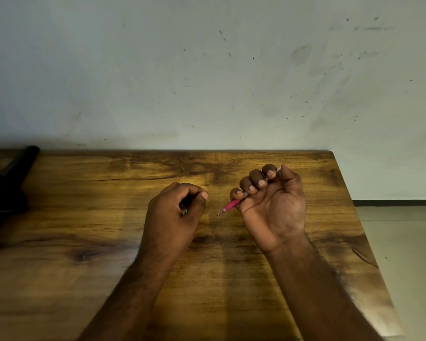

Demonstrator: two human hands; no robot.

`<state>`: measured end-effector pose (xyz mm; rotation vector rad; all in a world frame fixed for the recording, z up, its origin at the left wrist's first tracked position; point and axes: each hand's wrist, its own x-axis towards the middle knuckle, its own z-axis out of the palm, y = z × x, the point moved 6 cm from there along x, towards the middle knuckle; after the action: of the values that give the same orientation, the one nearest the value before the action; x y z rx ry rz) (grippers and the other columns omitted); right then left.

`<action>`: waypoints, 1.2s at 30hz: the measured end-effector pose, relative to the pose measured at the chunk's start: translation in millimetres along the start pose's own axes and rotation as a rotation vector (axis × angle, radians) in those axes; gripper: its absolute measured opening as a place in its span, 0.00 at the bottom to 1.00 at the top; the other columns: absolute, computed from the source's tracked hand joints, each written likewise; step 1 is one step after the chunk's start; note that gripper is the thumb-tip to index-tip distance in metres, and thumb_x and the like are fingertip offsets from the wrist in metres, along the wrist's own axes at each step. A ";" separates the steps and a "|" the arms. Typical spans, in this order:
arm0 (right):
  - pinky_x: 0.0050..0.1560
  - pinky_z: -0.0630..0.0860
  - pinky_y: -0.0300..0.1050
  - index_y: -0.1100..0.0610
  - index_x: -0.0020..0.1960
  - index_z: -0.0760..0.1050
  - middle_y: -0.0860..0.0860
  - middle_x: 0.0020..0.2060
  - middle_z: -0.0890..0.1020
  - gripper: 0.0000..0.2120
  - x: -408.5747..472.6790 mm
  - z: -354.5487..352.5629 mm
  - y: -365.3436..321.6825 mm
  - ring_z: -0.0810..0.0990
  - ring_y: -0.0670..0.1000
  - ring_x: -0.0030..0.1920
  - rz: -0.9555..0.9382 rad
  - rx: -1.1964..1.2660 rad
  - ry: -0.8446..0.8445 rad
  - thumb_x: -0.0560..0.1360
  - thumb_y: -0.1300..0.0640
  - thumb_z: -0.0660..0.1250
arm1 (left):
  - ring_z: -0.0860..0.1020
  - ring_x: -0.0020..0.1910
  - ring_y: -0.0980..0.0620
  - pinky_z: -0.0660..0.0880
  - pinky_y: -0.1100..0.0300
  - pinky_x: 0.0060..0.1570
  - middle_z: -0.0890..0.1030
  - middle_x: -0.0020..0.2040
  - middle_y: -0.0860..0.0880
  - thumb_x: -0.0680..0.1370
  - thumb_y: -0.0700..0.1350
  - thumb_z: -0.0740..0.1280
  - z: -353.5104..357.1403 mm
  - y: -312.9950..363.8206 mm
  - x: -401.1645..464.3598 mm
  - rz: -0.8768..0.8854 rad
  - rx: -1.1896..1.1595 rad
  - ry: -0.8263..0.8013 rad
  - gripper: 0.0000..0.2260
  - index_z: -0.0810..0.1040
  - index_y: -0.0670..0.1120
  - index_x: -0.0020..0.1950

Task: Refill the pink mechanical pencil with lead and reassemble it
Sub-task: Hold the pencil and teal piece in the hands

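Pencil (231, 205) in my right hand (276, 207), that is where things stand: my fingers (253, 183) are curled round the pink mechanical pencil, palm turned up toward me, with the pink grip and metal tip poking out below my little finger and the pale back end showing between forefinger and thumb. Its long axis runs on a slant, tip down and to my left, back end up and to my right, held above the wooden tabletop (84, 217) rather than lying on it. My left hand (175, 212) hovers just beside the tip, apart from it, fingers clenched round something small with a glimpse of teal (185, 211); I cannot tell whether it is the lead case or a cap. Since the tip points at my left hand while the filling end faces away, I judge the next move calls for bringing the left hand round to the back end, or turning the pencil.
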<state>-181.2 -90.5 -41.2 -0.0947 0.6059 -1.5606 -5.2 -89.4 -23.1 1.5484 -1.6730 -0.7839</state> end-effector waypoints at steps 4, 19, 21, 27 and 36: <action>0.39 0.63 0.48 0.52 0.35 0.68 0.48 0.30 0.65 0.18 1.1 -2.5 -1.8 0.63 0.49 0.33 -0.011 -0.005 0.029 0.82 0.48 0.53 | 0.80 0.43 0.59 0.77 0.64 0.41 0.82 0.42 0.58 0.79 0.47 0.71 -0.3 -0.9 0.7 -0.001 -0.012 0.008 0.03 0.84 0.50 0.48; 0.39 0.64 0.48 0.52 0.36 0.68 0.48 0.31 0.66 0.17 6.0 -5.5 -1.7 0.65 0.49 0.33 -0.002 -0.018 0.052 0.81 0.47 0.54 | 0.80 0.44 0.59 0.76 0.67 0.42 0.82 0.42 0.58 0.79 0.47 0.71 2.9 -1.0 4.4 0.024 -0.004 0.007 0.03 0.84 0.50 0.48; 0.39 0.64 0.48 0.52 0.37 0.68 0.49 0.31 0.66 0.18 6.6 -4.7 -1.1 0.65 0.49 0.33 0.009 -0.019 0.045 0.82 0.47 0.54 | 0.80 0.44 0.59 0.76 0.65 0.42 0.81 0.42 0.58 0.79 0.47 0.70 3.0 -0.5 4.7 0.027 0.003 0.008 0.03 0.84 0.50 0.48; 0.39 0.64 0.47 0.52 0.36 0.69 0.48 0.31 0.66 0.18 8.0 -5.6 -3.1 0.64 0.49 0.33 0.013 -0.036 0.042 0.82 0.47 0.54 | 0.80 0.43 0.59 0.77 0.62 0.42 0.82 0.41 0.57 0.79 0.47 0.71 3.1 -0.2 6.1 0.018 -0.002 0.011 0.03 0.84 0.50 0.47; 0.39 0.64 0.47 0.52 0.36 0.69 0.48 0.31 0.66 0.18 8.7 -7.0 -3.9 0.65 0.49 0.33 0.004 -0.013 0.051 0.82 0.46 0.53 | 0.80 0.43 0.59 0.76 0.66 0.42 0.82 0.41 0.58 0.79 0.46 0.71 2.8 -0.3 6.0 0.013 -0.005 0.007 0.03 0.84 0.50 0.47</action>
<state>-188.5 -96.7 -48.2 -0.0633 0.6560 -1.5591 -7.5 -95.5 -24.4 1.5337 -1.6729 -0.7742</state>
